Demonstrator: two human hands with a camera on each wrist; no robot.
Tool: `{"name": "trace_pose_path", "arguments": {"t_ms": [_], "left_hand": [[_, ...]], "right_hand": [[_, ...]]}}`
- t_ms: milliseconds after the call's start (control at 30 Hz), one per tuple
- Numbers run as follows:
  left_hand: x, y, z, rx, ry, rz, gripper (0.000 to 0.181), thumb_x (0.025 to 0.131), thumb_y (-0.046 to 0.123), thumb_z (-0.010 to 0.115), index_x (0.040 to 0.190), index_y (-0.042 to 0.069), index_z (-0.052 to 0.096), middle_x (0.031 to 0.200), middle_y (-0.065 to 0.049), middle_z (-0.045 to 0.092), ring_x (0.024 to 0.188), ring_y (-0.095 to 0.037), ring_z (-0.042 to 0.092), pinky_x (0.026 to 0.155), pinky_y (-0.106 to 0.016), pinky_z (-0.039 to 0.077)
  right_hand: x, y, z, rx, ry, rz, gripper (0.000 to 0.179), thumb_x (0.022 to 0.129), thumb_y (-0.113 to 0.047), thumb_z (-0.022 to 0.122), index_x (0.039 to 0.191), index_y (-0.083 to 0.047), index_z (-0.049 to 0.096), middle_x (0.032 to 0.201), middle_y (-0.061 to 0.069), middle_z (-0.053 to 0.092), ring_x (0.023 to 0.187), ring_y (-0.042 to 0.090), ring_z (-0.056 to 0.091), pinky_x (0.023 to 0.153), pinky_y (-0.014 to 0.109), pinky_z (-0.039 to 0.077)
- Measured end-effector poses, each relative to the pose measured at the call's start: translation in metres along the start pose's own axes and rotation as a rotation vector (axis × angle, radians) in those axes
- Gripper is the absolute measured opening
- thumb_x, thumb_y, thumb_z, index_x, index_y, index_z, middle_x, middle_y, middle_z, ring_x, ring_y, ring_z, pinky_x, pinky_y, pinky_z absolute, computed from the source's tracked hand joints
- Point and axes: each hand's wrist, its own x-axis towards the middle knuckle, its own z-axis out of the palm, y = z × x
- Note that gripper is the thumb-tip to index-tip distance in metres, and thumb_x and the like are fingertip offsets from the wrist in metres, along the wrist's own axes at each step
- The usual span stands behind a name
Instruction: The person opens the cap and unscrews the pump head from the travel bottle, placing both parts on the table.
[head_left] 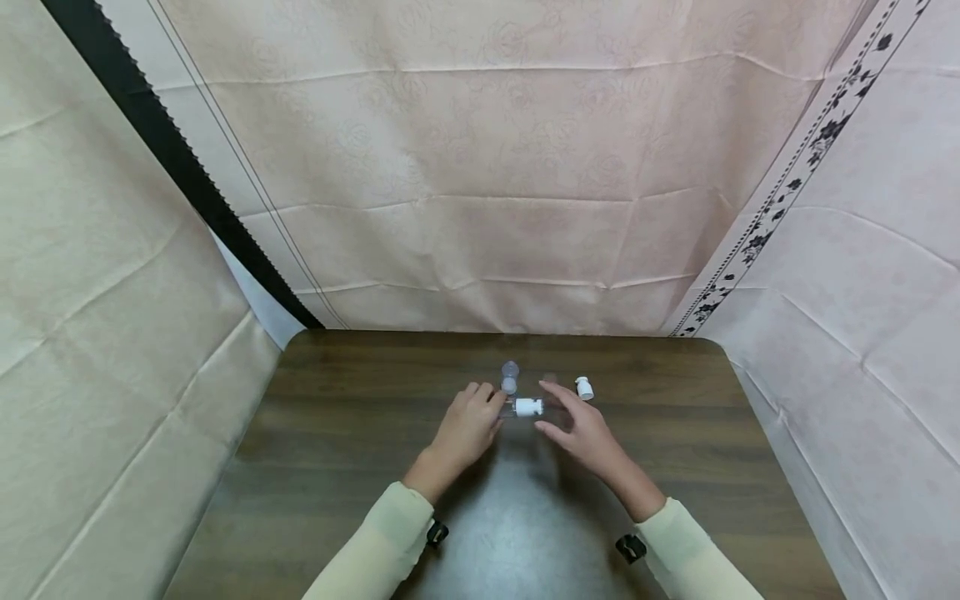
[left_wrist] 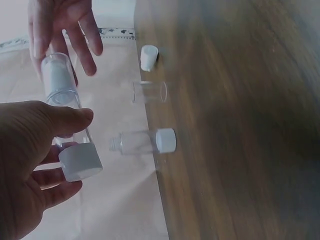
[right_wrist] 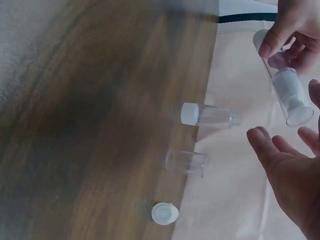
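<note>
While gripping the bottle (head_left: pixel 528 407) between curled fingers and thumb of the left hand (head_left: pixel 465 423), holds it over the streaked wood table (head_left: pixel 337 467), short of the far edge's middle. Spreads right hand (head_left: pixel 588 433) around the free end, fingers and thumb apart; cannot tell whether touching. Find in that grip a smooth, clear, plastic-looking cylinder with white base and white insert. Find near the far edge, left to right, another upright bottle (left_wrist: pixel 165 140), narrow-necked, clear above a white base; a clear, thin-walled cup (left_wrist: pixel 152 92); and a stubby white pump (head_left: pixel 585 388). Note creased cloth (head_left: pixel 480 158) beyond. Lose the held bottle's middle behind the left thumb. Barely make out the cup in the head view, beside right fingertips. See both sleeves (head_left: pixel 378 546) cut off.
</note>
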Motion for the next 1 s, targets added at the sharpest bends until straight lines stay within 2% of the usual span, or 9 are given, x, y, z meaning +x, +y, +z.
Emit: {"name": "trace_pose_path", "arguments": {"t_ms": [133, 333, 700, 1000], "left_hand": [[0.001, 0.007, 0.000, -0.001, -0.005, 0.016, 0.036, 0.089, 0.027, 0.083, 0.119, 0.011, 0.072, 0.108, -0.005, 0.071, 0.091, -0.020, 0.063, 0.074, -0.032, 0.056], [0.003, 0.013, 0.002, -0.012, 0.001, 0.029, 0.035, 0.089, 0.029, 0.083, 0.118, 0.013, 0.072, 0.110, -0.004, 0.070, 0.091, -0.018, 0.062, 0.073, -0.030, 0.054], [0.005, 0.017, 0.006, 0.003, 0.040, 0.060, 0.040, 0.091, 0.036, 0.081, 0.123, 0.015, 0.070, 0.117, -0.002, 0.072, 0.093, -0.016, 0.061, 0.072, -0.028, 0.052], [0.001, 0.017, 0.012, -0.058, 0.109, 0.075, 0.037, 0.088, 0.030, 0.084, 0.120, 0.015, 0.072, 0.113, -0.003, 0.075, 0.091, -0.017, 0.065, 0.077, -0.030, 0.056]], "right_hand": [[-0.001, 0.003, 0.005, 0.032, 0.013, 0.022, 0.054, 0.092, -0.011, 0.079, 0.142, -0.007, 0.060, 0.136, 0.018, 0.065, 0.113, 0.031, 0.070, 0.091, 0.041, 0.060], [-0.003, 0.005, 0.008, 0.011, 0.077, 0.040, 0.034, 0.091, -0.008, 0.078, 0.124, -0.007, 0.071, 0.118, 0.010, 0.072, 0.103, 0.021, 0.070, 0.084, 0.031, 0.061], [-0.006, 0.004, 0.002, 0.108, 0.123, 0.099, 0.029, 0.091, -0.007, 0.078, 0.119, -0.006, 0.074, 0.117, 0.010, 0.072, 0.105, 0.021, 0.068, 0.085, 0.025, 0.060], [-0.009, 0.005, 0.001, 0.119, 0.131, 0.050, 0.030, 0.087, -0.004, 0.081, 0.116, -0.009, 0.075, 0.116, 0.011, 0.074, 0.103, 0.017, 0.068, 0.084, 0.022, 0.059]]}}
